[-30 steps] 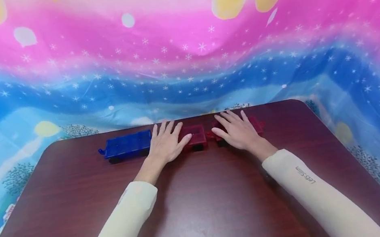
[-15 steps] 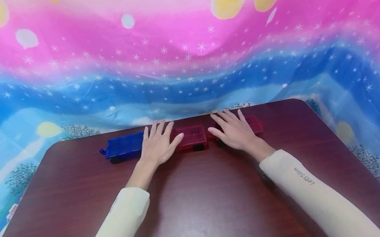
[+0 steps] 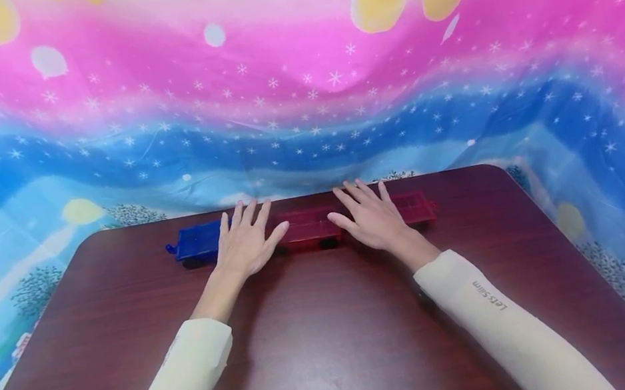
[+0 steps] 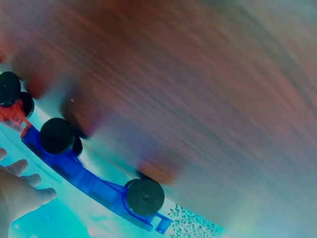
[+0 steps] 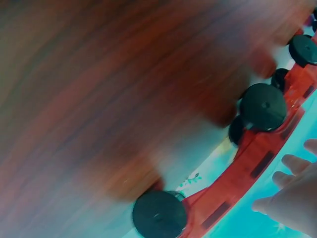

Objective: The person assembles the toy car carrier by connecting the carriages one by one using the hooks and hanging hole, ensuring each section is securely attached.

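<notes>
Three toy train wagons stand in a row at the far side of the table. The blue wagon (image 3: 195, 241) is at the left end, a red wagon (image 3: 307, 228) in the middle, and another red wagon (image 3: 415, 208) at the right end. My left hand (image 3: 243, 244), fingers spread, hovers over the right part of the blue wagon and hides it. My right hand (image 3: 375, 220) is spread the same way above the right red wagon's left part. In the left wrist view, the blue wagon's hook meets a red coupling (image 4: 22, 124). Neither hand holds anything.
The dark wooden table (image 3: 322, 342) has rounded far corners, and the wagons stand close to its back edge. Behind and beside it hangs a pink and blue patterned cloth (image 3: 300, 109) with snowflakes.
Both hands have shifted left with fingers spread. The left hand now covers more of the blue wagon, while more of both red wagons shows. The wagons appear to stay in place.
</notes>
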